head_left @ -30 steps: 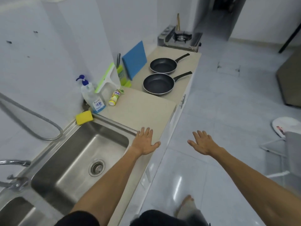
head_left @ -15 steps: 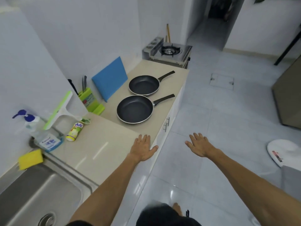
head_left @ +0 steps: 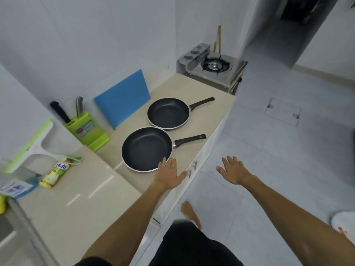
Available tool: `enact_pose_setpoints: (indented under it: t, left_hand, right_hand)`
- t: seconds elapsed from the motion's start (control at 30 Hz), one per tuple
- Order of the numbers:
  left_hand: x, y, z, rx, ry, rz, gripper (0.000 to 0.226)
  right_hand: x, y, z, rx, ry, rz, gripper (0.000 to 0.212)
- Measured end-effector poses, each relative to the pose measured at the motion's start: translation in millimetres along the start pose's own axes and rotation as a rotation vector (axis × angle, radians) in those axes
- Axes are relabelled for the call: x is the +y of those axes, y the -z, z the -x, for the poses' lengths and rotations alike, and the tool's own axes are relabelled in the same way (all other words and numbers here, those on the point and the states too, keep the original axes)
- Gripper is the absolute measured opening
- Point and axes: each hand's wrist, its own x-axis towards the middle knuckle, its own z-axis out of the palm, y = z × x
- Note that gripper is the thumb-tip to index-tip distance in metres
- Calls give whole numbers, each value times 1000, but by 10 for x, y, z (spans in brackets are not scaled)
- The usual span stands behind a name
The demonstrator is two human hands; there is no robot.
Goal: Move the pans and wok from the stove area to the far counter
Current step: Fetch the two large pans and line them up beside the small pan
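As both sit empty, near pan looks larger; far pan black

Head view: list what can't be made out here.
- Wok: none in the head view; only two pans show.
- Sink: cut off by the left edge.
- Soap bottle: blurred at the left edge, label unreadable.
- Left hand: whether its fingertips touch the nearer pan's rim is unclear.
- Doorway: too dark.
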Motion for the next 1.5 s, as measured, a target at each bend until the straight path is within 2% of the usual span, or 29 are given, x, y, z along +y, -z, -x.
enact_pose_setpoints:
  t: [0.27,0.47,0.63,0.93,1.03,1.17,1.27,1.37,1.5]
  left_hand:
    - [201,390,-1247,-30,43,-25,87]
    - [245,533,-1739,16,107,56,86]
    - [104,528,-1968,13,261,147,88]
    - [350,411,-2334,39,572,314,89]
    - [539,493,-2568,85,691,382,91]
    - [738,437,-2716,176,825,492,90]
    - [907,368,-2856,220,863,586,89]
    - [1212,263,-2952,279,972,683,87]
    - [1411,270,-3178,417,1100,863,90]
  right_hand:
    - [348,824,-1309,-12,54,65,77]
    - [379,1238,-2054,-61,122,126,77]
    - [47,1501,-2648,-73,298,231,74]
    - [-449,1732,-3434,-136,659,372,77]
    - [-454,1948,-3780,-86,738,397,75]
    - [-405,2166,-4186,16,837,252,59]
    - [-217,2314,-4532,96,835,301,46]
    - [19,2376,-4812,94,788,404,49]
    - [138,2470,-5199,76,675,386,54]
